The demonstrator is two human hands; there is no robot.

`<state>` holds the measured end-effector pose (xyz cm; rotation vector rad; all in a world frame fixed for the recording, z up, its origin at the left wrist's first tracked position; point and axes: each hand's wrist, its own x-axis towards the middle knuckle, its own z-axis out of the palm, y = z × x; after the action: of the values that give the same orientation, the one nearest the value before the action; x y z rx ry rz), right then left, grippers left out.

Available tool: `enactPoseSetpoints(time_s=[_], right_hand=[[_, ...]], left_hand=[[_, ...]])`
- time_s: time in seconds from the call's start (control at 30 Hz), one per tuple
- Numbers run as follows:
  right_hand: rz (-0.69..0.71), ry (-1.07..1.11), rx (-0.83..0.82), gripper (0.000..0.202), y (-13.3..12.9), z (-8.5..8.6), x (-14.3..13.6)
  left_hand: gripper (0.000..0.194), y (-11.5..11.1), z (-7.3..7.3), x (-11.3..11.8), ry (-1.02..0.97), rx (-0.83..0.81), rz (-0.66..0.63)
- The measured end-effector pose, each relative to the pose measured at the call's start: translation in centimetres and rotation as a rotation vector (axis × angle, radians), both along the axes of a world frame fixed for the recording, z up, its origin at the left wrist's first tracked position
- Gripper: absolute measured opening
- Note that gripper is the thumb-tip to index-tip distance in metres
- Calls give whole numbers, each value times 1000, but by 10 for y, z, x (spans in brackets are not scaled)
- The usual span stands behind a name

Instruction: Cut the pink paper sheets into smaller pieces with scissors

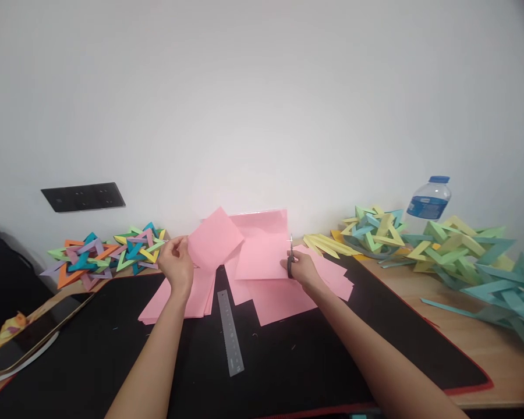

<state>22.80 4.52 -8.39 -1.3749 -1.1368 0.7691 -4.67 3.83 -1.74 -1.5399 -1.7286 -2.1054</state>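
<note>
My left hand (pixel 177 265) pinches the left corner of a pink paper square (pixel 216 238), held up with one corner pointing upward. In my right hand (pixel 304 269) is a pair of scissors (pixel 290 265), its dark handles in my fingers and its blades pointing up. Right beside the scissors is a larger pink sheet (pixel 264 256), creased near its top; whether my right fingers touch it I cannot tell. A stack of pink paper (pixel 163 299) lies below my left hand. More pink sheets (pixel 279 299) spread under and to the right of the larger sheet.
A metal ruler (pixel 230 334) lies on the black mat (pixel 279 366). Multicoloured folded-paper stars (pixel 89 256) sit at left, green and blue ones (pixel 458 247) at right. Yellow strips (pixel 332 244), a water bottle (pixel 430 201) and a tablet-like device (pixel 35 334) are also around.
</note>
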Motion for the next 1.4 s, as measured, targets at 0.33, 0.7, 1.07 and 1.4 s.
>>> enactPoseSetpoints(time_s=[0.33, 0.7, 1.07, 1.4], right_hand=[[162, 53, 131, 39, -23, 27, -15], [79, 290, 426, 48, -22, 28, -18], [300, 221, 270, 44, -25, 23, -24], [254, 260, 236, 39, -29, 29, -23]], left_hand=[[18, -17, 5, 31, 214, 202, 104], [17, -24, -6, 53, 534, 297, -232], [23, -10, -2, 35, -127, 54, -304], [23, -17, 3, 40, -125, 65, -340]])
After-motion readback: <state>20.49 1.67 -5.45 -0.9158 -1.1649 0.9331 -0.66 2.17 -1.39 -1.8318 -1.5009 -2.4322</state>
